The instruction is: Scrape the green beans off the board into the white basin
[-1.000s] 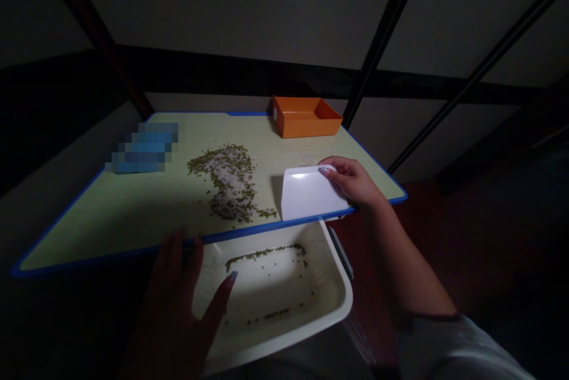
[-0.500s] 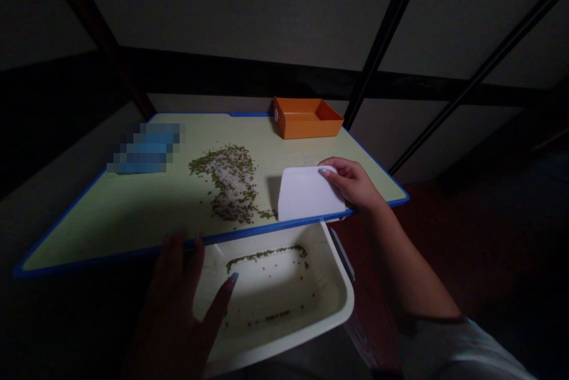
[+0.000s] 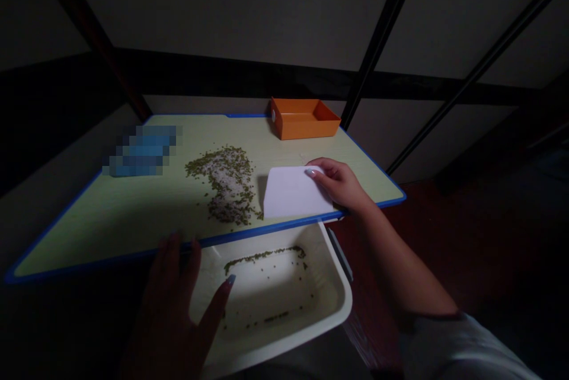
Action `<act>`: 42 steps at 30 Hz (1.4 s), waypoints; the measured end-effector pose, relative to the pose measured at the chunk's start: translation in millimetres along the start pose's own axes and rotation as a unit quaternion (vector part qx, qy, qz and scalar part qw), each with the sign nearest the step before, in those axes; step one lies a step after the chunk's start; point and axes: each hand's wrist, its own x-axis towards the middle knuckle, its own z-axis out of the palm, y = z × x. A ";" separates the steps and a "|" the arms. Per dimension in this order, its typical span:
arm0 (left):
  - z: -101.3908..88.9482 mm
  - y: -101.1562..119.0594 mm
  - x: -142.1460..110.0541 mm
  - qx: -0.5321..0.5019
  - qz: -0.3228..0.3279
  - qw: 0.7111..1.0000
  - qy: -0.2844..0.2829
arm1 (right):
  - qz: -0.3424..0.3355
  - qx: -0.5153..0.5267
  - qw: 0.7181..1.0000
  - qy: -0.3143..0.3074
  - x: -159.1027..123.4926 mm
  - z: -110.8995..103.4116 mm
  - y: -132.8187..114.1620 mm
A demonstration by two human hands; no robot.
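Note:
My right hand [image 3: 334, 183] pinches the upper right of a flat white plastic scraper [image 3: 296, 193], which stands on edge at the table's near rim. Left of it, a spread pile of small green beans mixed with white grains [image 3: 229, 184] lies on the table, with a few beans close to the scraper's left edge. Below the rim sits a white basin [image 3: 342, 303] with scattered green beans inside. My left hand [image 3: 182, 303] is in shadow with its fingers apart, fingertips by the table edge and thumb over the basin; its contact with the basin's left side is hidden.
The pale table [image 3: 120, 208] has a blue edge. An orange open box [image 3: 309, 125] stands at its back right. A blurred blue item [image 3: 144, 152] lies at the left. A panelled wall [image 3: 249, 6] rises behind the table.
My right hand has slid the scraper a little left along the near rim, closer to the pile. The view has shifted slightly. My left hand stays by the basin.

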 end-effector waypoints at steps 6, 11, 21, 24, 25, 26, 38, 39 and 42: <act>-4.3 -5.9 -1.7 -0.009 -0.016 0.998 -0.060 | 0.004 -0.023 0.998 0.061 2.7 -4.4 5.1; -6.5 -0.5 -1.4 -0.029 -0.037 0.997 -0.059 | 0.015 0.005 0.988 0.156 2.9 -18.1 13.8; -5.0 -2.4 -1.6 -0.017 -0.020 0.999 -0.044 | 0.000 -0.049 0.982 0.184 3.9 -23.6 18.8; -5.5 -3.2 -2.0 -0.020 -0.022 0.998 -0.050 | -0.001 -0.081 0.978 0.190 4.7 -23.2 19.2; -5.7 -2.8 -1.7 -0.023 -0.020 0.998 -0.054 | 0.000 -0.085 0.977 0.194 4.8 -23.4 19.2; -5.7 -2.4 -1.4 -0.024 -0.019 0.998 -0.054 | -0.001 -0.086 0.977 0.197 4.9 -23.7 19.1; -5.4 -5.2 -3.7 -0.026 -0.010 0.998 -0.056 | -0.019 -0.062 0.982 0.178 0.0 -22.4 14.3; -5.1 -5.3 -3.6 -0.026 -0.010 0.998 -0.057 | -0.018 -0.058 0.984 0.167 -0.3 -21.4 13.7; -4.2 -4.5 -2.5 -0.022 -0.011 0.999 -0.048 | -0.018 -0.048 0.987 0.151 -0.4 -18.9 12.4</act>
